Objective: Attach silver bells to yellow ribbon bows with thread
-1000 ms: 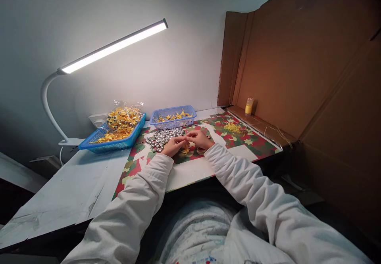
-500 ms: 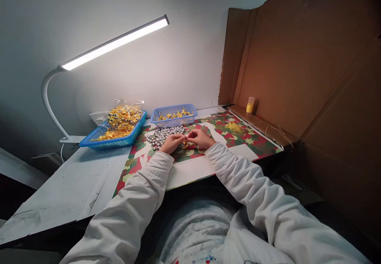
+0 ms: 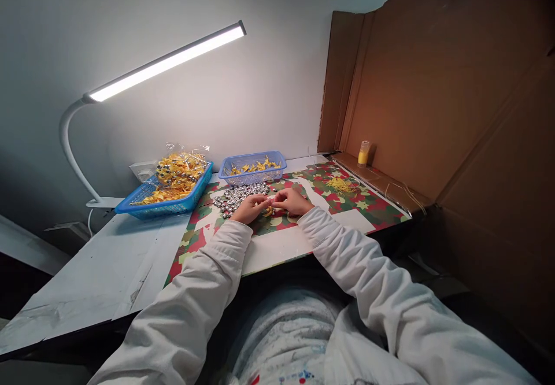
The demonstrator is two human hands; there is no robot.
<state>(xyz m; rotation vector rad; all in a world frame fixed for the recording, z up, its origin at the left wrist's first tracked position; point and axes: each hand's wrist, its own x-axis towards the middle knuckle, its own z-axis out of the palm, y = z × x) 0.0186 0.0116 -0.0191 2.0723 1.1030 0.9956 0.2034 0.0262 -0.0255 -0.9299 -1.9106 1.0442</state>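
Observation:
My left hand (image 3: 250,208) and my right hand (image 3: 293,202) meet above the patterned mat (image 3: 277,227), fingertips nearly touching. The fingers of each are pinched together, and what lies between them is too small to make out. A small yellow piece (image 3: 269,211) shows just below the fingertips; whether it is held cannot be told. Beside my left hand, toward the back, is a spread pile of shiny silver beads (image 3: 236,198). Behind the hands stands a light blue basket (image 3: 252,159) with yellow pieces in it.
At the left, a blue basket (image 3: 173,207) holds yellow pieces and a clear bag. A lit lamp (image 3: 169,61) hangs over the table. Yellow strands (image 3: 341,184) lie on the mat's right side. A yellow bottle (image 3: 363,154) stands by the cardboard wall (image 3: 433,102).
The hands have stayed almost in place, both still pinched. The yellow piece under the fingertips looks slightly shifted. The whole view has moved very slightly.

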